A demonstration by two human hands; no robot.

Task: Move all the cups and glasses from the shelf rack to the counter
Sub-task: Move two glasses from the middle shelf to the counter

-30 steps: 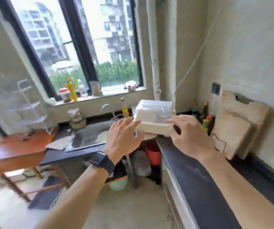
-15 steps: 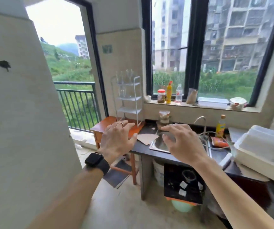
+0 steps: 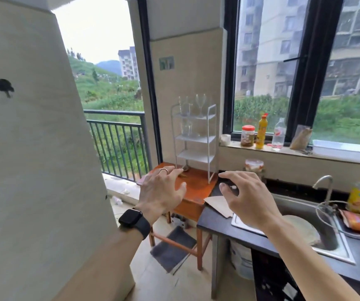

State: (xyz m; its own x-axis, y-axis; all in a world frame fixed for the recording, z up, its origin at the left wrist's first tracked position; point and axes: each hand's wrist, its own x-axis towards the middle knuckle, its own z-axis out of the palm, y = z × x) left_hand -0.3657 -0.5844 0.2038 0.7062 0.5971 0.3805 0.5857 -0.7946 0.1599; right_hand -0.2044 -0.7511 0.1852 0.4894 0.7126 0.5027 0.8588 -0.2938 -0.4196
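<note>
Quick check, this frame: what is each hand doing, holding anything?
Left hand: open, fingers spread, holding nothing.
Right hand: open, fingers spread, holding nothing.

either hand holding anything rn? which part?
Nothing held. Left hand and right hand are both open and empty, fingers spread, short of the white wire shelf rack with its clear glasses.

My white wire shelf rack (image 3: 194,140) stands on the small orange-brown wooden table (image 3: 193,187). Clear stemmed glasses (image 3: 193,104) sit on its top tier, clear tumblers (image 3: 187,129) on the second. Just beside the table, my dark grey counter (image 3: 214,220) carries a steel sink (image 3: 305,227) and a tan paper piece (image 3: 218,206).
</note>
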